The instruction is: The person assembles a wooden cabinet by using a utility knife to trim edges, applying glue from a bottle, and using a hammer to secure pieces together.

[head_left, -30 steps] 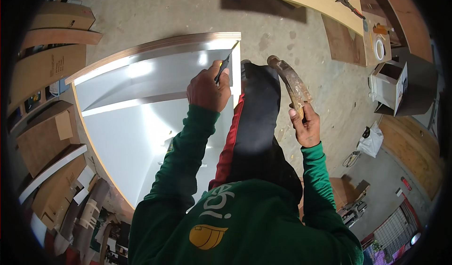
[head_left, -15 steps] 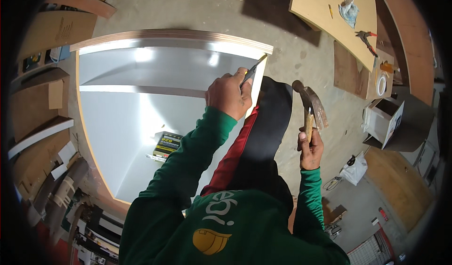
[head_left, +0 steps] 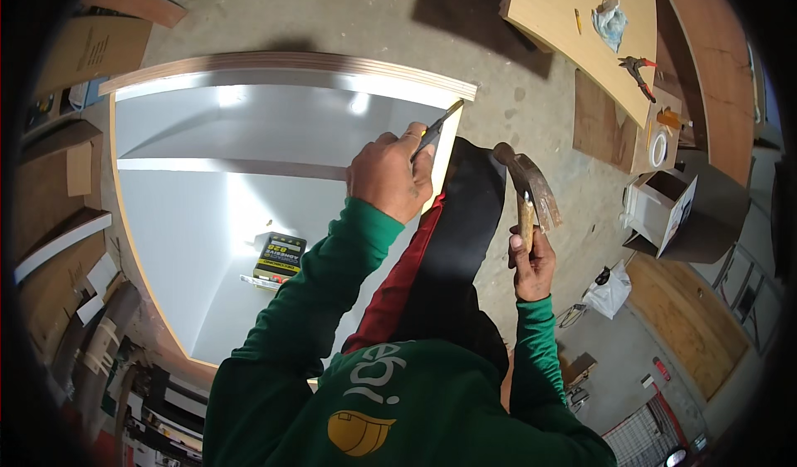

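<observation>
Left grip (head_left: 387, 175) wrapped round a slim black-and-yellow hand tool (head_left: 435, 130), tip at the white-panelled, wood-edged cabinet's (head_left: 365, 70) far right corner; right grip (head_left: 534, 271) holds a rusty, wooden-handled claw hammer (head_left: 538, 188) right of the cabinet. Positioning, seemingly; steadiness called for next.

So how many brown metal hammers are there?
1: the brown metal hammer with a curved claw, in the person's bare right hand. Others may be hidden from view.
</observation>
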`<state>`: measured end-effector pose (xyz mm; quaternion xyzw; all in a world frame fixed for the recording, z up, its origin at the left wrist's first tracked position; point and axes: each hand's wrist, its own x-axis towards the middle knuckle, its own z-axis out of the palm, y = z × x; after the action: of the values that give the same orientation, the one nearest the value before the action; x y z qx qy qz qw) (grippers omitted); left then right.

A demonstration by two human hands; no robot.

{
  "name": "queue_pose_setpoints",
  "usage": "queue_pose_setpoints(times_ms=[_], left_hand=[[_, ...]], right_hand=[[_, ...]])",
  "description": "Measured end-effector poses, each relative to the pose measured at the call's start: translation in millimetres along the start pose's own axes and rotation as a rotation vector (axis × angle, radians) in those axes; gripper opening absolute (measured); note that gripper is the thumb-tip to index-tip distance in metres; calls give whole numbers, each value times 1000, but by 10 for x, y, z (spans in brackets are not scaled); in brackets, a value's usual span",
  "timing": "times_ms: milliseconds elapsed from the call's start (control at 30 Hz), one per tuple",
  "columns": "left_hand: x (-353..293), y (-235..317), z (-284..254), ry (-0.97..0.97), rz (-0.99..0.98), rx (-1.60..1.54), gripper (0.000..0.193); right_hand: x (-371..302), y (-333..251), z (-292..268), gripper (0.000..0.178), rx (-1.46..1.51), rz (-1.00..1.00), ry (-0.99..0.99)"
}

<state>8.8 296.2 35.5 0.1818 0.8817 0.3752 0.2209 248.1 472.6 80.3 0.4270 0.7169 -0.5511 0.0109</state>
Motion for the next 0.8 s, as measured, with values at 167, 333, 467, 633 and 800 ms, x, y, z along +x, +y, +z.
queue_pose_setpoints(times_ms=[167,333,467,633,800], left_hand=[[28,10,-55,-20,-3,-3,32],[29,1,-62,-38,-13,-20,32],[42,-6,-73,-49,0,-26,32],[56,0,-80,-52,21,-43,32],[59,-3,-86,-55,35,-28,32]], right_hand=[[14,45,0,35,1,12,4],[31,31,-4,36,-22,27,-1],[54,51,15,35,-36,2,-10],[113,75,7,34,-5,-101,-16],[329,-187,-48,26,-253,-335,-164]])
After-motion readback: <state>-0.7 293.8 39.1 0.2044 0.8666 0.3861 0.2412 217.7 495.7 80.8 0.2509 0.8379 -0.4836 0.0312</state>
